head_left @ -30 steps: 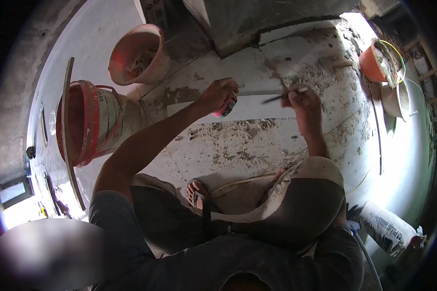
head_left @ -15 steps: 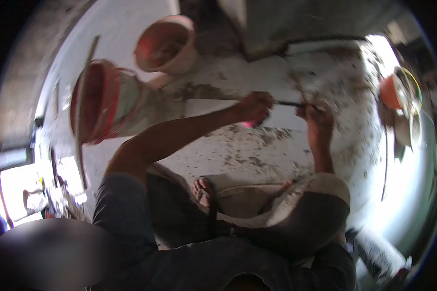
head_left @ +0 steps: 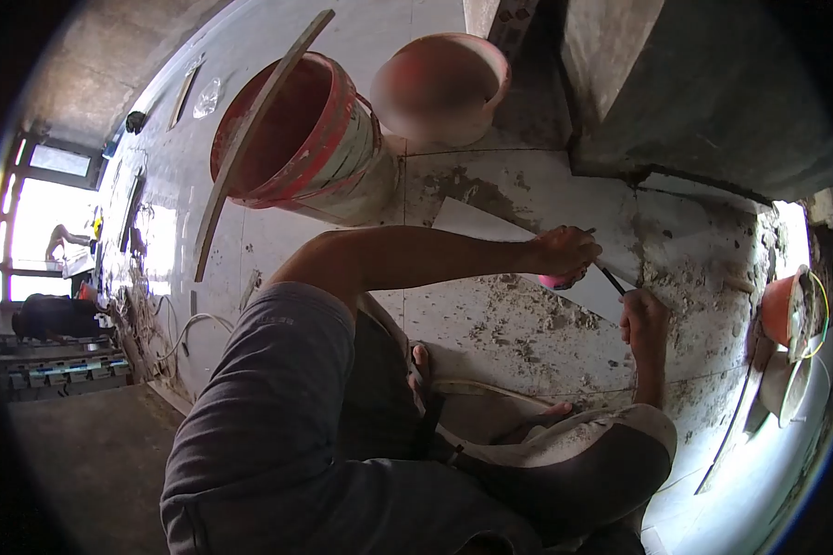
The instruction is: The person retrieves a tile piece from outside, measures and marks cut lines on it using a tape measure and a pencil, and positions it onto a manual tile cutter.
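Note:
My left hand (head_left: 565, 254) is closed around a pink object (head_left: 555, 280), mostly hidden under the fingers. A thin dark stick (head_left: 611, 278) slants between my two hands, its upper end at my left fingers. Its lower end sits in the closed fingers of my right hand (head_left: 645, 319). Both hands are above a flat white tile-like piece (head_left: 477, 222) on the floor, whose far part shows past my left forearm. Crumbs of dirt or mortar (head_left: 518, 324) are scattered in front of my legs.
Left of centre stands a red-rimmed bucket (head_left: 342, 153) with a long wooden strip (head_left: 254, 134) across it. Behind is a pinkish tub (head_left: 495, 69). An orange container (head_left: 779, 310) is at the right. A large grey block-like surface (head_left: 713, 111) rises at the far right.
The view has shifted left, so buckets and hands appear farther right. The stick between my hands now slants down toward my right hand; before, it lay nearly level.

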The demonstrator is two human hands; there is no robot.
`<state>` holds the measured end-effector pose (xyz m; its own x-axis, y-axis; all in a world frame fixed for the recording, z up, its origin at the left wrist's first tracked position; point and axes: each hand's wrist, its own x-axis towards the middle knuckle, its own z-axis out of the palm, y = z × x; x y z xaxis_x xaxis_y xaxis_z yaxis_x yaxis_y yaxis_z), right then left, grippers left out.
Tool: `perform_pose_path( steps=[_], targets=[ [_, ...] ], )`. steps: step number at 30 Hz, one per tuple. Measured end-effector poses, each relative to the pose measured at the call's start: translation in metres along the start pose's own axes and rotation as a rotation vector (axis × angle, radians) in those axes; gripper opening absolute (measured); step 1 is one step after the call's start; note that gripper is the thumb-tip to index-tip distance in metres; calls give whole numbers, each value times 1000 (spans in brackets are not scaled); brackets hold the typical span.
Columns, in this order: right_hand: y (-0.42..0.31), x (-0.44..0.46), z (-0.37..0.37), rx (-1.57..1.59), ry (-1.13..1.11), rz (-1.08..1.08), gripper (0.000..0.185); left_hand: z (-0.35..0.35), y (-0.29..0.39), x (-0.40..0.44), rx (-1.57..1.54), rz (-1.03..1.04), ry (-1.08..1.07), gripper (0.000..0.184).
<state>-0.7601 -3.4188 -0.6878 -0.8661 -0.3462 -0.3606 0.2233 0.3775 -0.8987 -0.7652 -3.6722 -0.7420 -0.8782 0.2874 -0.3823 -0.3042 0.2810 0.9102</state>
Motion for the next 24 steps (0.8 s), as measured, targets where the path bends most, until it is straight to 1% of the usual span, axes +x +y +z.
perform_pose_path(
  steps=[2, 3, 4, 6, 7, 8, 9, 11, 13, 14, 21, 24],
  targets=[
    [-9, 5, -11, 58, -4, -22, 19, -7, -8, 10, -83, -245, 43, 45],
    [-15, 2, -17, 155, 30, -116, 19, -11, -11, 14, -130, -364, 62, 46],
    [-38, -8, -20, 252, 65, -209, 19, -19, -18, 16, -236, -376, -4, 44],
    [-74, -25, -38, 210, 75, -547, 19, -37, -32, 10, -441, -399, -158, 41],
    [-102, -29, -44, 113, 27, -860, 19, -40, -28, 7, -460, -443, -118, 38],
    [-126, -39, -47, 93, -33, -1046, 18, -38, -24, 3, -481, -490, -87, 35],
    [-151, -50, -51, 81, -105, -1231, 18, -40, -25, 1, -498, -508, -105, 34],
    [-195, -81, -46, 148, -169, -1292, 16, -48, -27, 1, -531, -542, -128, 33],
    [-210, -105, -57, 134, -229, -1212, 20, -48, -31, 4, -532, -536, -82, 32],
    [-216, -111, -59, 116, -254, -1207, 20, -49, -33, 6, -532, -532, -53, 32],
    [-219, -102, -45, 94, -323, -1249, 20, -56, -22, 0, -534, -464, -15, 34],
    [-223, -108, -44, 78, -335, -1256, 21, -59, -37, 3, -629, -420, -122, 34]
  ],
)
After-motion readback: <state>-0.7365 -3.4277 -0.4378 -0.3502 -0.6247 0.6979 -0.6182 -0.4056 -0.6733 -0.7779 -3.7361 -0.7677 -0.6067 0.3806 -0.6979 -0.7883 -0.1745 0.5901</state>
